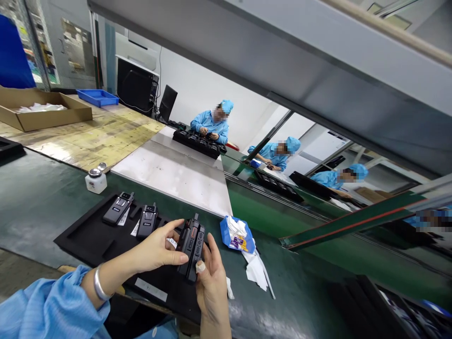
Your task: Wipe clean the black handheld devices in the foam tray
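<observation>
In front of me, over the black foam tray [84, 235], I hold what look like two black two-way radios side by side, their button edges facing up. My left hand [160, 249] grips the left radio [190, 240], which has an orange side button. Closed on the right radio [199, 245] is my right hand [213, 278], whose thumb wears a white wrap. Two more radios, a left one [118, 208] and a nearer one [147, 221], lie in the tray with white labels beside them. My fingers hide part of the held radios.
A small white dispenser bottle [96, 181] stands behind the tray. To the right are a blue bin [226, 230] with white cloths and a loose white cloth [256, 270]. A cardboard box [56, 117] sits far left. Several co-workers in blue work across the bench. Dark trays [367, 301] lie lower right.
</observation>
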Motion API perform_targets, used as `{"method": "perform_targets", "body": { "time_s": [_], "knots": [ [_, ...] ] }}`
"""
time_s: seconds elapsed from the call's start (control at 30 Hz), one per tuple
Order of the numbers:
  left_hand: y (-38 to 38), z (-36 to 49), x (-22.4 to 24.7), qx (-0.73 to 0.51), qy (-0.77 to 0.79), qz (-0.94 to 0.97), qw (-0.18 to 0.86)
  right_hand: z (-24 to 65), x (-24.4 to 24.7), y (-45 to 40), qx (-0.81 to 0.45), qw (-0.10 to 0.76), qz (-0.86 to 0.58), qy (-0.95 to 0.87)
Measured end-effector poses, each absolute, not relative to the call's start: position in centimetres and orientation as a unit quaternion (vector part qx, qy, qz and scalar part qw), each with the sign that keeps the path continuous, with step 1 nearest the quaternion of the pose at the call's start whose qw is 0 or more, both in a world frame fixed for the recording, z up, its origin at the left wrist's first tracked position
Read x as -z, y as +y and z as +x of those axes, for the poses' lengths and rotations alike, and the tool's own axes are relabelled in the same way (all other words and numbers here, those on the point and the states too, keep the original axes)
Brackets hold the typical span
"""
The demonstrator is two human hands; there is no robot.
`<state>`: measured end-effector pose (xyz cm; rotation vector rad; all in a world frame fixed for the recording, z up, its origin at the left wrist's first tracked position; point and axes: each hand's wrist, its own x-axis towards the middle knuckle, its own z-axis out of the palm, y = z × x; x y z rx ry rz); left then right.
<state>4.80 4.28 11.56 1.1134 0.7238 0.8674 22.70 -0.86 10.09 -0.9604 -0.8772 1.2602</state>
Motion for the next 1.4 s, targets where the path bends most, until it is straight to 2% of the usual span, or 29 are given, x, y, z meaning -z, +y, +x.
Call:
{"method": "perform_targets", "body": {
  "time_s": [0.43,0.67,0.77,0.97,1.07,1.27,1.4],
  "knots": [
    [4.1,4.3,-12.5,-0.399,0.315,0.515,0.69,22.5,-10.7,-0.8,-0.559,0.618,-0.4,-0.382],
    [3.7,3.5,-13.4,-0.358,0.309,0.555,0.684,22.8,-10.3,-0.9,-0.565,0.603,-0.351,-0.441],
    [3.1,2.7,-14.2,-0.356,0.273,0.641,0.623,22.8,-9.9,-2.0,-0.527,0.603,-0.349,-0.486],
    [2.9,1.2,-14.1,-0.374,0.206,0.822,0.377,22.6,-9.8,-3.7,-0.422,0.588,-0.353,-0.593],
    [2.8,0.9,-13.6,-0.383,0.179,0.841,0.338,22.7,-9.8,-3.7,-0.383,0.584,-0.336,-0.632],
    [2.6,0.5,-13.3,-0.388,0.18,0.835,0.347,21.8,-9.6,-4.0,-0.382,0.611,-0.347,-0.6],
    [2.5,0.6,-12.6,-0.409,0.222,0.777,0.425,21.1,-9.2,-3.5,-0.426,0.647,-0.356,-0.523]
  ]
}}
